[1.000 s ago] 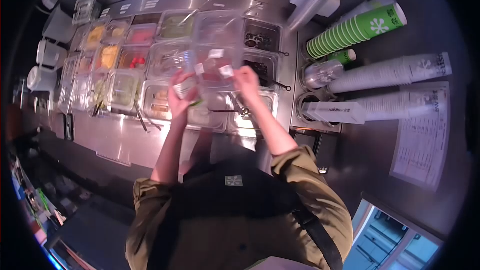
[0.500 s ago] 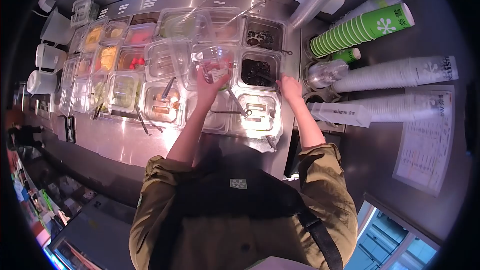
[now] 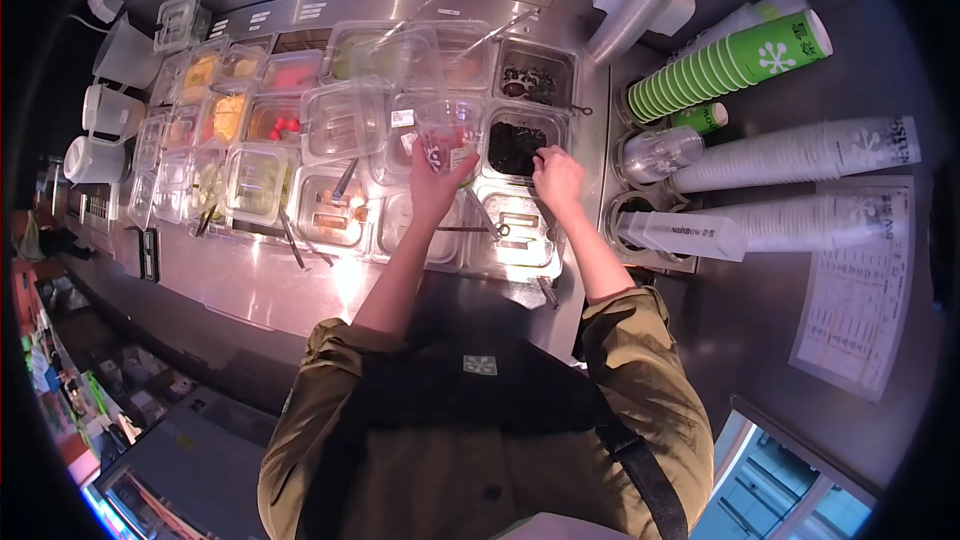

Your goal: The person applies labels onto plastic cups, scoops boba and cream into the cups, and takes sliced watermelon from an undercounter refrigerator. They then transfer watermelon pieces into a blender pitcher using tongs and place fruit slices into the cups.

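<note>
My left hand (image 3: 437, 188) is wrapped round a clear plastic cup (image 3: 448, 143) with a printed label, held over the food pans. Its contents are hard to make out. My right hand (image 3: 560, 180) is closed at the near right edge of a pan of dark, glossy topping (image 3: 512, 145). The fingers pinch the end of a dark spoon handle (image 3: 536, 162); the spoon's bowl is lost in the topping. Just behind is another pan with dark pieces (image 3: 528, 82). A lidded pan (image 3: 515, 232) lies nearer to me, below both hands.
Several pans of fruit, some lidded, fill the counter to the left, among them red pieces (image 3: 287, 127). On the right lie stacks of green cups (image 3: 720, 65) and clear cups (image 3: 790, 155). A printed sheet (image 3: 850, 310) lies beyond, and white tubs (image 3: 110, 112) stand far left.
My right hand has moved left from the pan's right edge, further over the dark topping. My left hand and the cup have shifted slightly right and nearer to me.
</note>
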`<state>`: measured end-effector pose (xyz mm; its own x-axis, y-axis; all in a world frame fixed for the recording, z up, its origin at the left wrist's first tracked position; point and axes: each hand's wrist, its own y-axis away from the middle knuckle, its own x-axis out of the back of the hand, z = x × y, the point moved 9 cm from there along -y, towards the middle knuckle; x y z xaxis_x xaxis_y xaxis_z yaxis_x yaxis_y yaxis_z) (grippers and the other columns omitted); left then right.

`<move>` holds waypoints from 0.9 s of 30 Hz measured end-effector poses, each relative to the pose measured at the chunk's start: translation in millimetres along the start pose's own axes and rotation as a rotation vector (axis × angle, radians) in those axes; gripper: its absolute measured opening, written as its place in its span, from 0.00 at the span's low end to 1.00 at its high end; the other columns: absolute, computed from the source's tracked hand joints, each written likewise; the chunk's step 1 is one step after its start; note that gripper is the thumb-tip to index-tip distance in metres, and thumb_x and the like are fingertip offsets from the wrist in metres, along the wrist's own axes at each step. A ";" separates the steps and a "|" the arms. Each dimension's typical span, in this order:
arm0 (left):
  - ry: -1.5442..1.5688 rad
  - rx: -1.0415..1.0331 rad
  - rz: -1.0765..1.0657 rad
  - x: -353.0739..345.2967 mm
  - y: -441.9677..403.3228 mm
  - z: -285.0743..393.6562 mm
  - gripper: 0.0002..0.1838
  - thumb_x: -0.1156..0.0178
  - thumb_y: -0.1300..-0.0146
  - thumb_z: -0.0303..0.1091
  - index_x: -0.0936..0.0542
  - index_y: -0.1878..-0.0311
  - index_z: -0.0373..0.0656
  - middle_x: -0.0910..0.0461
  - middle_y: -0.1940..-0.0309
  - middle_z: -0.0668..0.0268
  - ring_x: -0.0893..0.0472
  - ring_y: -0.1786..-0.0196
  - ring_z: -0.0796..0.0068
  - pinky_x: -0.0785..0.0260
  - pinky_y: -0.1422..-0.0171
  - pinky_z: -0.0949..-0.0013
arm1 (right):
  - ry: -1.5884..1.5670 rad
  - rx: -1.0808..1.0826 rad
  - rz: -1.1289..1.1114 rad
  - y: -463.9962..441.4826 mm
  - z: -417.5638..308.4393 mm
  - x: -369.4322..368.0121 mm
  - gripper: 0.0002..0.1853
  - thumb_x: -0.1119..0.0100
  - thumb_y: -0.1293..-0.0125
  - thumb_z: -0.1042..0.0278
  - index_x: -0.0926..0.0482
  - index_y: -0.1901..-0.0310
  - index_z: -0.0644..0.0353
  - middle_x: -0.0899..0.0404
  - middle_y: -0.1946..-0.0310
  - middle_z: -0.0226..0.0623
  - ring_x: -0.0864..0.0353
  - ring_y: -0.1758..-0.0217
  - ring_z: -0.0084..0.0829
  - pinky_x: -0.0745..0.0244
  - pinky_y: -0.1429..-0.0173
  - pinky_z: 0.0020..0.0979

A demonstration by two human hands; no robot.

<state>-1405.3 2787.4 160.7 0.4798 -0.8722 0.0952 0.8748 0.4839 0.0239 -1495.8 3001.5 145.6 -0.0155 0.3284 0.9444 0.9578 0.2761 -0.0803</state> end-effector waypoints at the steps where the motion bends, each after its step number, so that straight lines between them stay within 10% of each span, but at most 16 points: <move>1: -0.015 -0.002 0.020 1.3 -0.6 0.9 0.32 0.29 0.54 0.36 0.34 0.48 0.38 0.25 0.57 0.62 0.23 0.58 0.72 0.30 0.54 0.71 | -0.020 -0.004 -0.003 1.2 3.1 -0.8 0.08 0.43 0.45 0.65 0.18 0.64 0.56 0.21 0.67 0.36 0.21 0.64 0.41 0.27 0.61 0.39; 23: -0.864 -0.484 0.138 1.4 -4.7 62.8 0.39 0.29 0.66 0.35 0.31 0.45 0.39 0.27 0.54 0.57 0.30 0.50 0.54 0.39 0.43 0.59 | -0.853 -0.482 -0.133 34.2 99.0 -19.7 0.11 0.35 0.48 0.65 0.17 0.63 0.55 0.17 0.71 0.34 0.19 0.68 0.31 0.28 0.61 0.27; 27: -0.930 -0.529 0.036 -28.9 0.7 66.0 0.40 0.29 0.70 0.32 0.31 0.46 0.40 0.26 0.55 0.58 0.29 0.53 0.54 0.38 0.45 0.59 | -0.500 -0.181 0.103 46.6 54.2 86.1 0.09 0.37 0.48 0.69 0.17 0.63 0.55 0.20 0.72 0.34 0.21 0.70 0.33 0.29 0.64 0.27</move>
<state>-1423.0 2817.7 223.6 0.4617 -0.3524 0.8140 0.8863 0.2202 -0.4074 -1468.0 3091.6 205.8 -0.0117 0.7477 0.6639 0.9951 0.0742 -0.0661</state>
